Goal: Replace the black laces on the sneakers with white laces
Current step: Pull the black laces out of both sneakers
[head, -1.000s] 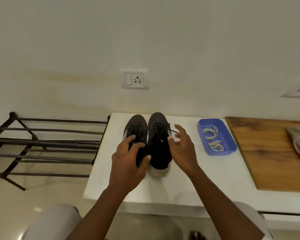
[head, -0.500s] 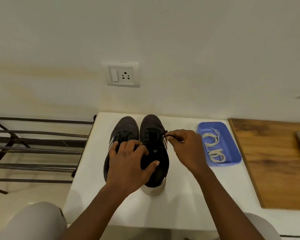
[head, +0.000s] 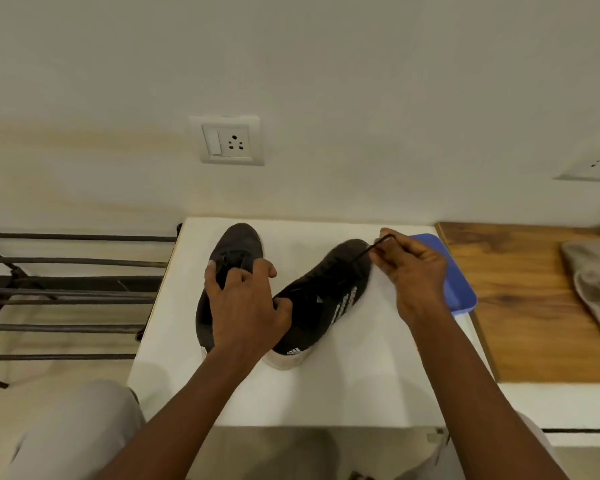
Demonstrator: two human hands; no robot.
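Two dark sneakers with black laces stand on a small white table [head: 361, 386]. The left sneaker [head: 238, 242] points away from me. The right sneaker [head: 326, 296], with white stripes on its side, is turned so its toe points to the far right. My left hand [head: 246, 303] lies over both shoes, its fingers curled on the heel opening of the right sneaker. My right hand [head: 413, 271] pinches a black lace [head: 362, 253] and holds it taut up and to the right. A blue tray [head: 459, 289] lies behind that hand; the white laces in it are hidden.
A dark metal shoe rack [head: 66, 292] stands left of the table. A wooden board [head: 534, 299] adjoins on the right with a beige cloth [head: 593, 289] on it. Wall sockets [head: 226, 140] sit on the white wall behind. My knees show at the bottom.
The right sneaker has swung its toe out to the right, away from the left one. My right hand has drawn the black lace farther right, over the blue tray.
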